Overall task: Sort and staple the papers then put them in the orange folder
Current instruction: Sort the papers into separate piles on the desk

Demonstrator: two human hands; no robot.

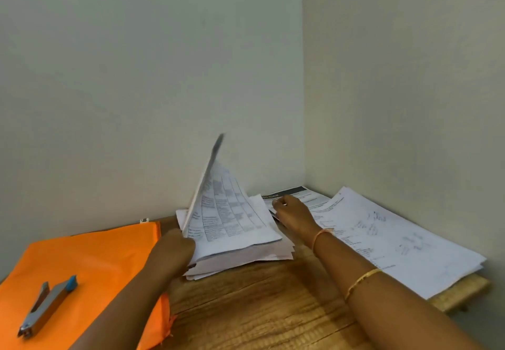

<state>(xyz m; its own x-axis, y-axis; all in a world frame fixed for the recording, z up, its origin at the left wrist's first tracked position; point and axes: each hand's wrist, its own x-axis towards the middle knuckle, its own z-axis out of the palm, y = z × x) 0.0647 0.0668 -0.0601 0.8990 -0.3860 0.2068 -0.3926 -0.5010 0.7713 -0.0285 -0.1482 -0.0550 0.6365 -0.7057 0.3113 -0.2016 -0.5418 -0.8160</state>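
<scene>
A: While the left hand (pixel 175 243) pinches a printed sheet (pixel 218 202) by its near edge, fingers closed on it, the sheet stands lifted and tilted up off the paper stack (pixel 246 254). Sheet carries a table of text.

B: Right hand?

A: Right hand (pixel 293 213) sits just past the stack, curled, knuckles up. Fingertips are down on a page with a dark header band (pixel 295 192). Can't tell if it's gripping that page or only pressing it. Thread band at the wrist, thin gold bangle (pixel 360 281) further up the forearm.

B: Folder?

A: Orange folder (pixel 90 262) lies flat on the worktop (pixel 259 308), left of the left hand; that forearm crosses over its right edge. Looks shut, no papers showing in it.

B: Stapler?

A: Metal stapler (pixel 46 306), blue end cap, resting on top of the folder, well left of the left hand. Nobody touching it.

B: Other papers?

A: Second spread of sheets (pixel 396 240) right of the right hand, some handwritten, fanned loosely and overhanging the worktop's right edge. Right forearm lies alongside them. Stack under the lifted sheet is uneven, edges not squared.
</scene>
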